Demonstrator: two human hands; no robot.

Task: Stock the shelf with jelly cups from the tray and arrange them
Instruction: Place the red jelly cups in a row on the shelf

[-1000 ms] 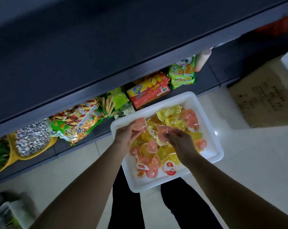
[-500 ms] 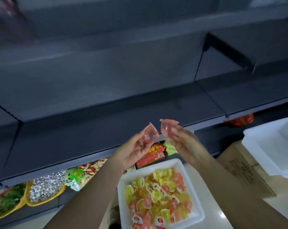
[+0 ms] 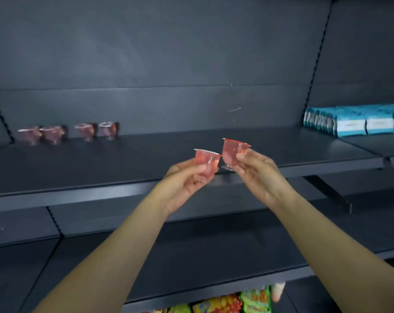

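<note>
My left hand (image 3: 184, 181) pinches a pink jelly cup (image 3: 206, 160) upright by its base. My right hand (image 3: 257, 171) holds a second pink jelly cup (image 3: 232, 152) just to its right; the two cups nearly touch. Both are raised in front of the front edge of the dark grey shelf (image 3: 146, 159). Several pink jelly cups (image 3: 67, 132) stand in a row at the back left of that shelf. The tray is out of view.
Blue and white packets (image 3: 354, 120) fill the neighbouring shelf at the right. A lower dark shelf (image 3: 191, 256) runs under my forearms. Colourful snack packs (image 3: 225, 303) show at the bottom edge.
Both hands lifted a pink cup each from the tray and rose to the upper shelf. The view tilted up, so the tray dropped out of sight.
</note>
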